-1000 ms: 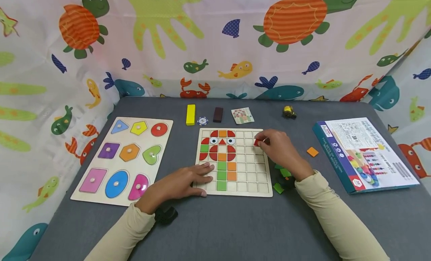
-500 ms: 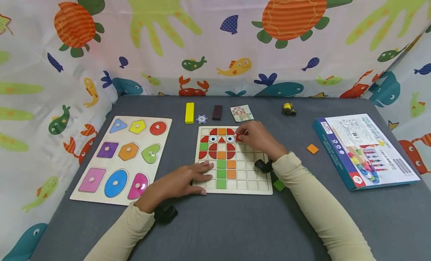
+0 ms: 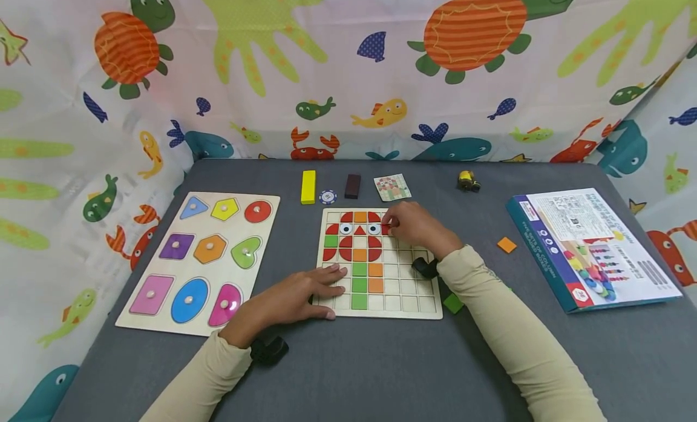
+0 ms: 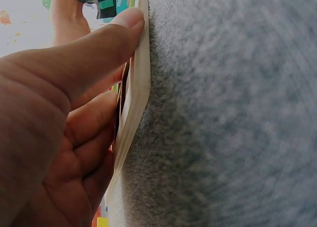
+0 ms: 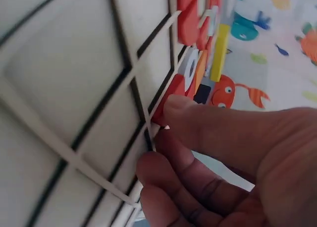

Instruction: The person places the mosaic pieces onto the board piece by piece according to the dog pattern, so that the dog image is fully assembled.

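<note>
A wooden grid board (image 3: 408, 287) lies in the middle of the table, with red, orange, green and eye tiles set in its left half. My right hand (image 3: 418, 227) pinches a red tile (image 5: 174, 84) between thumb and fingers. That tile sits at a cell just right of the right eye tile (image 3: 374, 229), close against the grid in the right wrist view. Over the board's lower left corner, my left hand (image 3: 296, 293) rests with fingers spread and fairly straight, its thumb (image 4: 130, 19) along the front edge.
A shape puzzle board (image 3: 204, 310) lies to the left. Behind the grid are a yellow block (image 3: 308, 187), a dark block (image 3: 352, 186), a chip (image 3: 328, 196) and a picture card (image 3: 392, 187). Rightward lie a green tile (image 3: 453, 303), an orange tile (image 3: 506, 245) and a box (image 3: 599, 246).
My right hand has moved left across the board with the red tile, from the right edge to the cell beside the right eye tile. The left hand has stayed in place.
</note>
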{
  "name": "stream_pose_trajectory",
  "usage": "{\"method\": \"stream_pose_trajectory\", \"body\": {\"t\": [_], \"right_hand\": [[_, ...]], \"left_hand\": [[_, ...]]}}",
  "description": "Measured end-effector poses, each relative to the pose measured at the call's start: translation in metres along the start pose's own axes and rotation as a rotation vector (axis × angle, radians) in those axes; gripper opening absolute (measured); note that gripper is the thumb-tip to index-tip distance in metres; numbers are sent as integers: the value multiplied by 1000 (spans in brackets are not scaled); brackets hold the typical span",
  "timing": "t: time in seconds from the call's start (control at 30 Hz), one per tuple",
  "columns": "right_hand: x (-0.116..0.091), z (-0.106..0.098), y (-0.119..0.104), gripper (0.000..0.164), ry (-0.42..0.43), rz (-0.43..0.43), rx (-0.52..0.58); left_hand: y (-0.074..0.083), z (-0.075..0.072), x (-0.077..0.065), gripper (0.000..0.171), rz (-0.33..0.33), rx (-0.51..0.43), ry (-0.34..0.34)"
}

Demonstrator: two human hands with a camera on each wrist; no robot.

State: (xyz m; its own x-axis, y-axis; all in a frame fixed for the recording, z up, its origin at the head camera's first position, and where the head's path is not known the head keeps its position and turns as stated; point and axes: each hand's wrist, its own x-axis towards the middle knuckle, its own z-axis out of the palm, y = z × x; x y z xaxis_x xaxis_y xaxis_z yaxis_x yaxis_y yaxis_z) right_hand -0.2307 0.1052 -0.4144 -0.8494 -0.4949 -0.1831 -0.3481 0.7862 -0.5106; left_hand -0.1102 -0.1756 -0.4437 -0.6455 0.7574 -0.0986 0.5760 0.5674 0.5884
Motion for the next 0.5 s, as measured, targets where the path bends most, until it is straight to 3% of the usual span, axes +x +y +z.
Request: {"method": "stream_pose_trajectory", "body": {"t": [0.1,0.2,0.4,0.5], "right_hand": [[1,0,-4,27,-25,-7,-71],[0,0,-3,28,-32,-22,-72],[-15,-13,12,31,-12,-31,92],[-29,-24,22,30,8,-17,118]], "left_hand": [[0,1,0,57,1,-10,-1],[-1,1,-1,57,3,-15,-2],[-1,1,1,58,21,-22,0],[-2,0,0,57,24,-20,3]]}}
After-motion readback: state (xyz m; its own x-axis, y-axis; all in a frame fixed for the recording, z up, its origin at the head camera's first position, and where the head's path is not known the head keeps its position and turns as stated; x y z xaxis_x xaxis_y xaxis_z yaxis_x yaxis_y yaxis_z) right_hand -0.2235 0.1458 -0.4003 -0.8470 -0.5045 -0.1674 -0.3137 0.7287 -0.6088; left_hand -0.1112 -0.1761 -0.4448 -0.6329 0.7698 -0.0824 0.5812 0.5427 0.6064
